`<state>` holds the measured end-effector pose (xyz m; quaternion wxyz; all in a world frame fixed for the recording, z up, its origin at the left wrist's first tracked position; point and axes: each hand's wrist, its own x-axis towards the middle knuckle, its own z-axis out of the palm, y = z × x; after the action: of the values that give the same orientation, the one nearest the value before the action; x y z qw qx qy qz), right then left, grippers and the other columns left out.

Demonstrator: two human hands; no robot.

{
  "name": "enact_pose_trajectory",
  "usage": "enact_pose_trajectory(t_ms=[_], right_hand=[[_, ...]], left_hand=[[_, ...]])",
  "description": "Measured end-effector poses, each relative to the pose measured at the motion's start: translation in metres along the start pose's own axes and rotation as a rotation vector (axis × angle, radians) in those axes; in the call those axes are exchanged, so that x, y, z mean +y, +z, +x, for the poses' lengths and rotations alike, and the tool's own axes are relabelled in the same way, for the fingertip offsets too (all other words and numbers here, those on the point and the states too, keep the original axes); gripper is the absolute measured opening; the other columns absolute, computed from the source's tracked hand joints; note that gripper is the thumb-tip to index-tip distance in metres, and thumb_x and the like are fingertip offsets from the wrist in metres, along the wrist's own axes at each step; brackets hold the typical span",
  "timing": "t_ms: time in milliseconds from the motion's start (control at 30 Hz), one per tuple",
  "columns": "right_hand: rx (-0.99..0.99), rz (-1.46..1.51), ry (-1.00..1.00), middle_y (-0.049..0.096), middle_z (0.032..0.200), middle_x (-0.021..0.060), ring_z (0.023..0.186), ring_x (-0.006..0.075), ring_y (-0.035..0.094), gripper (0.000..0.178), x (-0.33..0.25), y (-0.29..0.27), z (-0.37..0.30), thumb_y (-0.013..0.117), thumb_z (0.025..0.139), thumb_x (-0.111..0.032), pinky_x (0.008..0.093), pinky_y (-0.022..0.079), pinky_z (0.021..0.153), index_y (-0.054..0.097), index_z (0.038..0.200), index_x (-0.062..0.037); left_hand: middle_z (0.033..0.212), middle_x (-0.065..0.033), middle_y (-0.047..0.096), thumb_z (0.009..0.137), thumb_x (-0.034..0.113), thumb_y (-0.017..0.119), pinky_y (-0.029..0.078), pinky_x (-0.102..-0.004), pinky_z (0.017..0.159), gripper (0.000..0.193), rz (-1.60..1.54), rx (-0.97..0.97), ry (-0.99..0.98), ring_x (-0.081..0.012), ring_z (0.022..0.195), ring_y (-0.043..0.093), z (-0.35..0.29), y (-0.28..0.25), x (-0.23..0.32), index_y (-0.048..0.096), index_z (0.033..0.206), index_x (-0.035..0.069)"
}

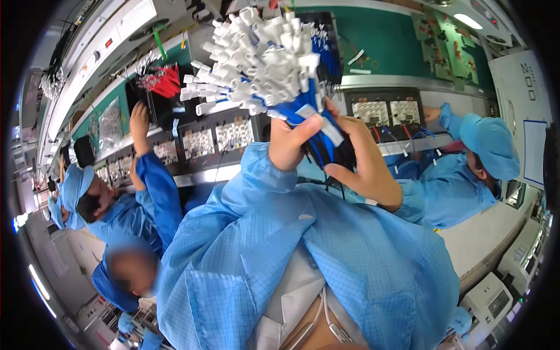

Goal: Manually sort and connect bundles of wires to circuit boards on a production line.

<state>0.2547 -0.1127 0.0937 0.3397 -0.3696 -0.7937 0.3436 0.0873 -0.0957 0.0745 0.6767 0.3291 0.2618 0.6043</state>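
Note:
A thick bundle of blue wires with many white plastic connector ends is held up in front of my chest. The white ends fan out upward and to the left. My left hand wraps round the wires just below the connectors, its thumb against a white paper strip on the bundle. From the other side my right hand grips the lower wires, thumb and fingers closed about them. Some darker strands hang below, partly hidden by the hands.
Beyond the bundle runs a bench with a green mat and trays of white connectors. Red wires lie on a black holder at the left. Co-workers in blue sit at the left and right, hands near the bench.

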Motion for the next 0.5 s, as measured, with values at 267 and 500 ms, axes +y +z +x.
enact_pose_trajectory(t_ms=[267, 500], right_hand=[[-0.019, 0.082, -0.030, 0.058, 0.097, 0.0138, 0.089, 0.0242, 0.057, 0.021, -0.002, -0.004, 0.034, 0.058, 0.082, -0.011, 0.0310, 0.044, 0.078, 0.059, 0.100, -0.0002], [-0.076, -0.058, -0.131, 0.049, 0.070, 0.0056, 0.069, 0.0212, 0.050, 0.016, -0.004, 0.025, 0.072, 0.066, 0.078, -0.015, 0.0316, 0.041, 0.061, 0.055, 0.081, -0.0035]], left_hand=[[0.104, -0.0127, 0.052, 0.074, 0.031, 0.058, 0.040, -0.0406, 0.093, 0.088, -0.339, -0.041, -0.185, -0.0247, 0.100, 0.053, -0.045, -0.041, -0.018, 0.010, 0.144, 0.008], [0.129, -0.0165, 0.041, 0.068, 0.039, 0.060, 0.040, -0.0399, 0.098, 0.085, -0.417, 0.046, -0.136, -0.0268, 0.115, 0.047, -0.040, -0.045, -0.018, 0.026, 0.137, 0.001]])
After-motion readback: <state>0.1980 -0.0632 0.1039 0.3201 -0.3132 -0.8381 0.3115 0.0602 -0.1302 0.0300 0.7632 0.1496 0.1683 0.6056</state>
